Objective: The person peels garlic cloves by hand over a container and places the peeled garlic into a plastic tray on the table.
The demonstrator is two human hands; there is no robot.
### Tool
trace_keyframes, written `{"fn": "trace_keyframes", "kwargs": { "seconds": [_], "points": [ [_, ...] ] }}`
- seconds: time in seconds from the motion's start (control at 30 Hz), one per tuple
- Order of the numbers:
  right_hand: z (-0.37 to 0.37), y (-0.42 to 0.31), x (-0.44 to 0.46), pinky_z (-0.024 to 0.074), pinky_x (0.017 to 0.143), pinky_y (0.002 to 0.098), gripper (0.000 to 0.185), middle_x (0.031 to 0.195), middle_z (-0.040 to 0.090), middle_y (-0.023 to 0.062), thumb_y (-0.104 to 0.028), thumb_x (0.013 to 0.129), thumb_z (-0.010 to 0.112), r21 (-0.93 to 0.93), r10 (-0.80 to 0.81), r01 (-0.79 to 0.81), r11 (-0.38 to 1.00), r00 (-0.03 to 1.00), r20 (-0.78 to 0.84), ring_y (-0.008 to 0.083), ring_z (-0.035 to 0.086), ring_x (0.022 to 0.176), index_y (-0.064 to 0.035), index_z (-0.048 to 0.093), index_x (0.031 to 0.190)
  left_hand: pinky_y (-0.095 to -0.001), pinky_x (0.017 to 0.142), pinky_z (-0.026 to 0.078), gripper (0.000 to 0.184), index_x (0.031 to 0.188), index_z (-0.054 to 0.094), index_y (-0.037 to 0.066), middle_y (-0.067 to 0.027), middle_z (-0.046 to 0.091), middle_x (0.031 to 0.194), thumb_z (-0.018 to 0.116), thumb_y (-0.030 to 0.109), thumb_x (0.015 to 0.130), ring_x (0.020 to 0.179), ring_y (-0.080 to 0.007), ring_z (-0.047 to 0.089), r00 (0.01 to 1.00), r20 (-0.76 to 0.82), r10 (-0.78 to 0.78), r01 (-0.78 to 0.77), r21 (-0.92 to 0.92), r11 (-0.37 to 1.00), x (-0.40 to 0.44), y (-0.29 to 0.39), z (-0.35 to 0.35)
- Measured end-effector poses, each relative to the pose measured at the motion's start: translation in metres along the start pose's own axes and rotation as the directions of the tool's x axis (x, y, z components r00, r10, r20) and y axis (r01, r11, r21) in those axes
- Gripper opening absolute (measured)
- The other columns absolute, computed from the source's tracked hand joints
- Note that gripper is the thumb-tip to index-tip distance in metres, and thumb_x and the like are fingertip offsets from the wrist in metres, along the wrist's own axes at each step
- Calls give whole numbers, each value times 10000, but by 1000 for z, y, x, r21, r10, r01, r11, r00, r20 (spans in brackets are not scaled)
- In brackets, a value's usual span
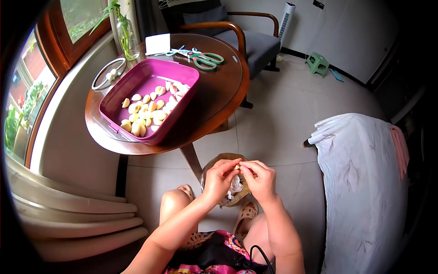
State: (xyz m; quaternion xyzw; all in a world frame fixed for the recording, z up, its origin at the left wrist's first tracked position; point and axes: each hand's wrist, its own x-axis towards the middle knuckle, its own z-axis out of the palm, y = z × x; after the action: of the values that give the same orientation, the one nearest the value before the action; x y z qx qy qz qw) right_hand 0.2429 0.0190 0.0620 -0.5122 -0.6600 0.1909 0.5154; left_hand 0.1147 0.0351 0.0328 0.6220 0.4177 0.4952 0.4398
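My left hand [220, 177] and my right hand [259, 179] meet in front of me, fingertips pinched together on a small garlic clove [237, 167]. Most of the clove is hidden by the fingers. Directly below them, on the floor between my feet, stands a waste bin [242, 195] lined with a bag and holding crumpled white scraps. Ahead on the round table, a purple plastic box [180, 73] holds many garlic cloves [145, 112]. Pale yellow peeled ones fill its middle, and pinkish ones with skin lie along its right side.
On the round wooden table [219, 98] are green-handled scissors [205, 59], a white card [158, 44], a coiled white cable [108, 75] and a glass vase [127, 39]. An armchair [251, 43] stands behind. A cloth-covered piece of furniture [360, 182] is on the right.
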Motion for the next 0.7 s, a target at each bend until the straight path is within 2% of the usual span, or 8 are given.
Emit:
{"fn": "trace_keyframes", "kwargs": {
  "seconds": [0.3,0.4,0.5,0.63,0.7],
  "points": [
    [-4,5,-2,448,498,260,61,693,588,112,4,710,595,-3,39,-39,999,999,32,195,577,561,-5,586,769,-251,695,470,255,979,604,15,-97,582,831,622,-10,726,764,-175,575,999,49,-20,15,115,993,-3,0,1],
    [-5,6,-2,453,501,255,71,685,585,105,13,700,593,37,60,-61,997,998,32,179,579,561,-9,583,766,-264,614,457,230,956,611,32,-97,571,788,628,27,726,692,-188,563,999,26,40,-42,90,995,-3,-1,4],
    [-5,7,-2,460,510,247,81,682,583,98,26,693,586,27,59,-59,998,998,24,168,581,565,-11,576,765,-255,629,462,221,953,609,28,-91,570,781,623,23,732,707,-171,567,1000,26,-10,10,5,1000,-3,-2,4],
    [-3,8,-1,465,519,239,73,684,587,86,31,699,580,22,58,-59,998,998,17,145,577,573,-3,561,761,-236,736,471,220,979,589,-12,-56,576,853,598,-11,759,800,-124,566,987,77,-139,149,-159,976,-4,-2,4],
    [-1,7,-1,468,530,239,58,687,591,82,27,709,578,102,126,-125,987,992,0,132,574,584,3,557,759,-239,751,473,231,1004,574,-17,-53,581,867,586,-9,773,810,-124,566,974,103,-201,222,-270,937,-4,-4,3]
  ]
}}
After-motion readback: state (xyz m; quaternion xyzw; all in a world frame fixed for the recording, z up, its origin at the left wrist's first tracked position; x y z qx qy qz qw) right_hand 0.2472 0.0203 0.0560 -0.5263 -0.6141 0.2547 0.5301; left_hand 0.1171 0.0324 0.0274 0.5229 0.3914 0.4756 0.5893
